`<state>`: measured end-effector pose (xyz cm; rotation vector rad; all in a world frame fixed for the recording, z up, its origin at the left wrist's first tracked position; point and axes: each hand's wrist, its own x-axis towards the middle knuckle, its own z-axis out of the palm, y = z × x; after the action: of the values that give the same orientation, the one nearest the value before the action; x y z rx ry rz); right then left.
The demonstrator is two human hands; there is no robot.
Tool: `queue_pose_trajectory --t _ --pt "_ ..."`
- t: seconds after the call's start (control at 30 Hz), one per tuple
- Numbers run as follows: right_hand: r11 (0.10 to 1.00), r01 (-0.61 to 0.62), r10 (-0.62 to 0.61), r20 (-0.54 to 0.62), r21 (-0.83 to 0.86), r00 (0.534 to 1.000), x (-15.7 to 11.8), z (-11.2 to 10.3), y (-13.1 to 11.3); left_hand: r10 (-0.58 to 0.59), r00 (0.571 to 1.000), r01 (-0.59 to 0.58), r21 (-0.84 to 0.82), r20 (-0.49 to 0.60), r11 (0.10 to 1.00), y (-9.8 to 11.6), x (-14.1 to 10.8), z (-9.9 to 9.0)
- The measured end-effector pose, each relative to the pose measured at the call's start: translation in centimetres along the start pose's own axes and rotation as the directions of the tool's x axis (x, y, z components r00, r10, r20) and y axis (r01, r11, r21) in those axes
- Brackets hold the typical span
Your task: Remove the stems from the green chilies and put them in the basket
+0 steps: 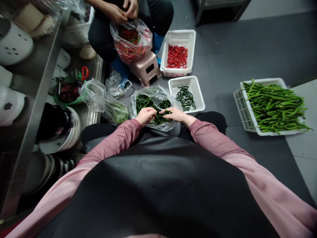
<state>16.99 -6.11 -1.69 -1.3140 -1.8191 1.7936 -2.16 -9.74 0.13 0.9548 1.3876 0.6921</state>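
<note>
Both my hands are over an open clear plastic bag (133,105) full of dark green chillies (144,101). My left hand (146,116) is pinched at the bag's near side; what lies between its fingertips is too small to make out. Opposite it, my right hand (175,114) holds a few green chillies (166,112), their stem ends showing at the fingers. Just beyond my right hand, a small white basket (201,99) contains more green chillies (185,98).
Ahead, a person's hands (125,12) are above a bag of red chillies (132,49) on a pink stool (146,67). A white basket (192,49) holds red chillies. Long green beans (274,105) fill a basket at right. Metal shelving (37,89) with dishes stands left.
</note>
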Motion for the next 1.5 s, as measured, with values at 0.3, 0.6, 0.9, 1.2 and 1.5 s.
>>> queue_pose_trajectory --t 0.3,0.6,0.9,1.2,1.5 --pt "0.963 0.088 -0.106 -0.055 -0.255 0.993 0.9 0.6 0.1 0.07 0.993 -0.083 -0.133 -0.093 0.988 -0.3 1.0 1.5" --pt "0.902 0.41 -0.421 -0.067 -0.136 0.904 0.2 -0.2 -0.5 0.02 0.979 0.022 -0.202 0.204 0.979 0.5 1.4 1.2" --pt "0.762 0.064 0.118 -0.236 0.645 0.965 0.0 -2.3 -0.5 0.264 0.936 -0.3 0.917 0.231 0.262 -1.6 0.5 2.5" --pt "0.915 -0.05 0.111 -0.133 0.399 0.985 0.1 -1.2 0.1 0.293 0.876 -0.436 0.889 0.383 0.142 -3.2 4.0 4.2" --pt "0.892 -0.095 0.127 -0.043 0.441 0.991 0.3 -1.1 -0.5 0.555 0.831 -0.381 0.701 -0.025 0.602 -1.7 2.1 2.3"
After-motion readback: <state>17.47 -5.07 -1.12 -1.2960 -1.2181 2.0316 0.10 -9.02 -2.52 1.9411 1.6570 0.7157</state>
